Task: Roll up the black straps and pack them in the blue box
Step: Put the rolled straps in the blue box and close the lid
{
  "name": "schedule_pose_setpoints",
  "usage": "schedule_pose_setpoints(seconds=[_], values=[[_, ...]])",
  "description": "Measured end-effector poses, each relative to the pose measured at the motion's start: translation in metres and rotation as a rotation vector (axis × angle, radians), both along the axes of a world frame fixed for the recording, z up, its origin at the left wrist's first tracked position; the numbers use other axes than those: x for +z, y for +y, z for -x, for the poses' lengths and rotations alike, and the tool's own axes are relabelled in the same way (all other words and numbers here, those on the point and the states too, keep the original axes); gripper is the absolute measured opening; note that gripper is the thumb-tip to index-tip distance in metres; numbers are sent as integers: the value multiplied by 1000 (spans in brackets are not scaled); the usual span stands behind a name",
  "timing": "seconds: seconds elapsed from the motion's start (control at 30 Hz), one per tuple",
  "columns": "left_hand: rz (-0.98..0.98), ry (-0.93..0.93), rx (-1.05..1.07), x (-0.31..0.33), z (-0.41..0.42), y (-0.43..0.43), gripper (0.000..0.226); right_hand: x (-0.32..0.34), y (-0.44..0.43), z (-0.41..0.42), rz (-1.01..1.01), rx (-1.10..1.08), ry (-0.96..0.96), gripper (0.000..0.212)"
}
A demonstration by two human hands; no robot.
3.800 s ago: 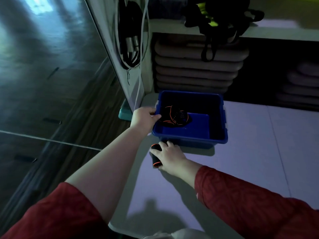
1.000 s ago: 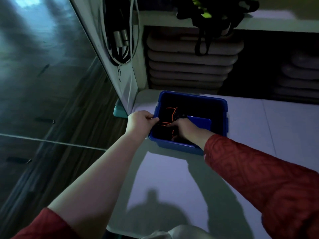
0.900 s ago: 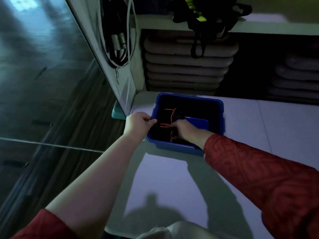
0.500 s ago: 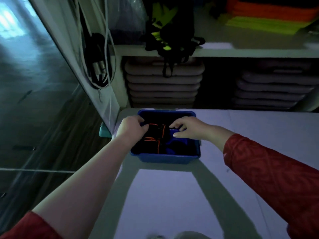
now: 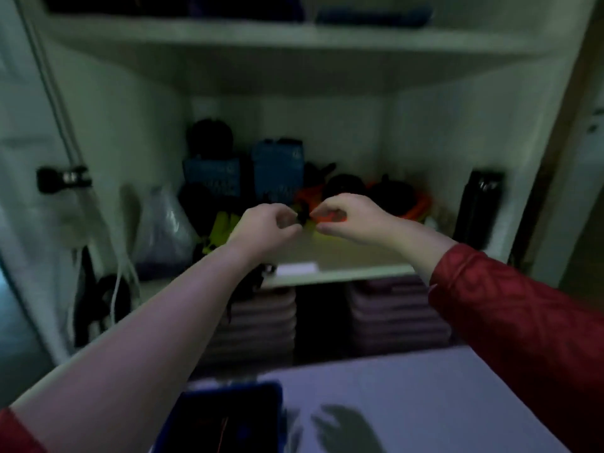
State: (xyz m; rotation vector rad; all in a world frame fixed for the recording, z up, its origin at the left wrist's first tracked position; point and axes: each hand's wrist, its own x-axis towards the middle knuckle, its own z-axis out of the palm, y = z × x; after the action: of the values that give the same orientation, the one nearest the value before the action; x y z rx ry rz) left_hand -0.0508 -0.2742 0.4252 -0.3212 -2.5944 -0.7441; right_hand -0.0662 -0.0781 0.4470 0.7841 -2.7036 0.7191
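The blue box (image 5: 228, 416) sits at the bottom edge of the view on the white table, with black straps with orange edging (image 5: 222, 426) dimly visible inside it. Both hands are raised in front of the middle shelf. My left hand (image 5: 266, 228) has its fingers curled. My right hand (image 5: 348, 220) has thumb and fingers apart. A small black strap piece (image 5: 302, 217) shows between the two sets of fingertips. Blur hides whether either hand grips it.
The shelf (image 5: 327, 273) holds blue boxes (image 5: 277, 171), black and orange gear (image 5: 385, 194), a yellow-black item (image 5: 222, 230), a plastic bag (image 5: 163, 230) and a black bottle (image 5: 477, 207). Folded mats (image 5: 392, 318) are stacked below. Cables (image 5: 114, 289) hang at left.
My view has tilted up from the table to the shelf. Both hands left the blue box and rose to shelf height, close together.
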Motion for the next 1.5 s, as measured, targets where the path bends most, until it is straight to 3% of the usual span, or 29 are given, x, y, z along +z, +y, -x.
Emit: schedule_pose_setpoints(seconds=[0.17, 0.27, 0.37, 0.5, 0.6, 0.77, 1.0, 1.17, 1.27, 1.37, 1.5], values=[[7, 313, -51, 118, 12, 31, 38, 125, 30, 14, 75, -69, 346, 31], [-63, 396, -33, 167, 15, 39, 35, 178, 46, 24, 82, -142, 508, 37], [-86, 408, -18, 198, 24, 41, 35, 214, 54, 46, -40, -335, 694, 57], [-60, 384, 2, 209, 37, 41, 40, 237, 58, 86, -235, -526, 638, 76], [-37, 395, 33, 204, 40, 40, 40, 235, 63, 108, -236, -551, 598, 52], [0, 369, 65, 189, 36, 34, 42, 225, 75, 105, -119, -484, 885, 15], [-60, 335, 60, 186, 21, 42, 52, 200, 111, 41, 165, -236, 1112, 8], [-194, 327, 26, 183, 7, 45, 80, 184, 122, -11, 605, -83, 988, 11], [-304, 289, 43, 175, -5, 36, 89, 181, 110, -22, 844, -47, 698, 14], [-411, 281, 58, 163, -21, 18, 76, 167, 83, -23, 1061, 16, 223, 14], [-526, 266, 210, 125, -43, -30, 43, 116, 41, -17, 1122, -8, -184, 19]])
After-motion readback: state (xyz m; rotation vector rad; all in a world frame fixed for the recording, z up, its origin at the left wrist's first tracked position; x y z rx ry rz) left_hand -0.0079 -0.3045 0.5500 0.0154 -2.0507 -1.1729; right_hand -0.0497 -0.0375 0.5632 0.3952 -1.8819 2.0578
